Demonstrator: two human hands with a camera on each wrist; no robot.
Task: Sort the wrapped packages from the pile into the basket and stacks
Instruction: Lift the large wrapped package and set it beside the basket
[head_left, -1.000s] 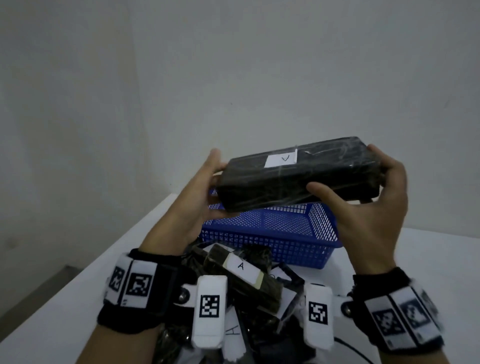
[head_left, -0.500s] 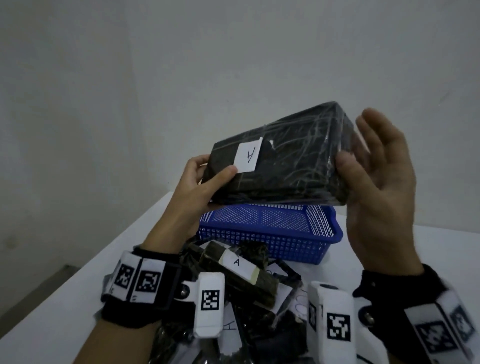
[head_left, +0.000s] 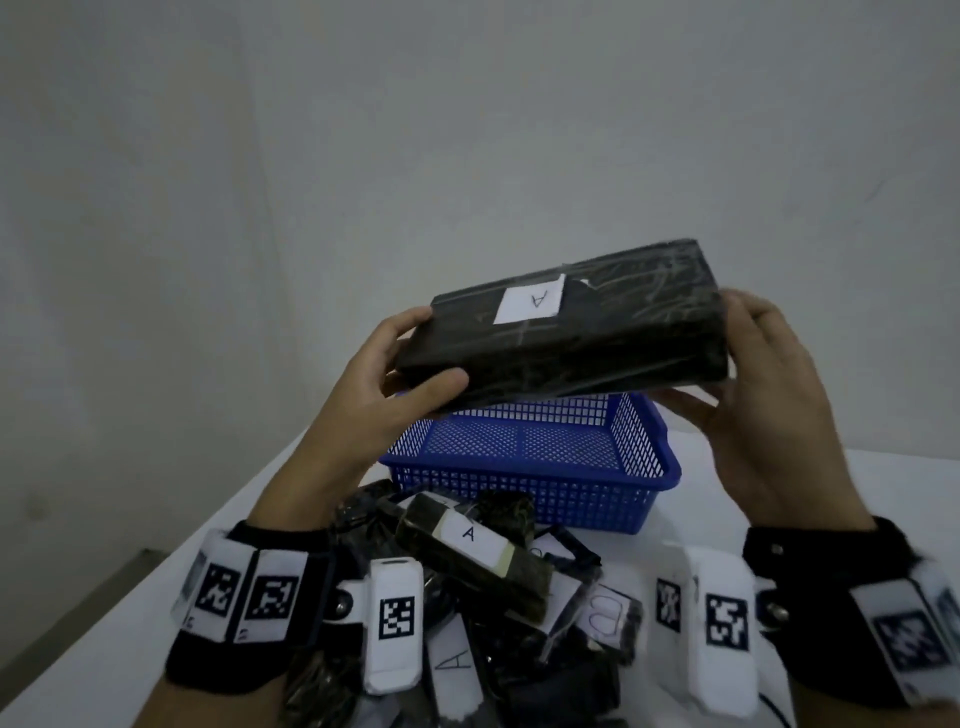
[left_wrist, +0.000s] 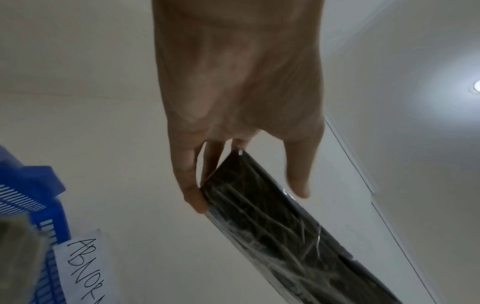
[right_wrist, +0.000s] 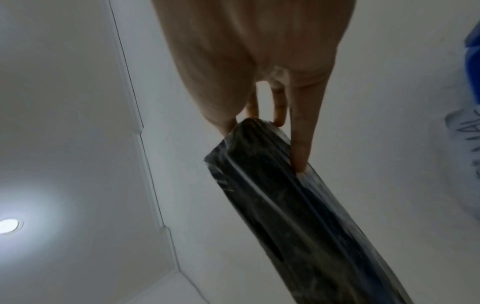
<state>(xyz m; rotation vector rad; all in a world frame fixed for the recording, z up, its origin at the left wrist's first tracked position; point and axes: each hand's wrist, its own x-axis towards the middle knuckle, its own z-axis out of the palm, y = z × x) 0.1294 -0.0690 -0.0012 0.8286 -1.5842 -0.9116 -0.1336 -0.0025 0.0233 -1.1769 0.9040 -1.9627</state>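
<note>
i see the black wrapped package raised above the blue basket, now tipped flatter than a moment ago, its "a" label facing up. my left hand and right hand each grip one end. with the label read, i judge placing comes next; the pile waits below.

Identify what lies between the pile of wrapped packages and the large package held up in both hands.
The blue basket, seen in the head view: it sits just behind the pile and below the held package, which the left hand and right hand grip.
</note>
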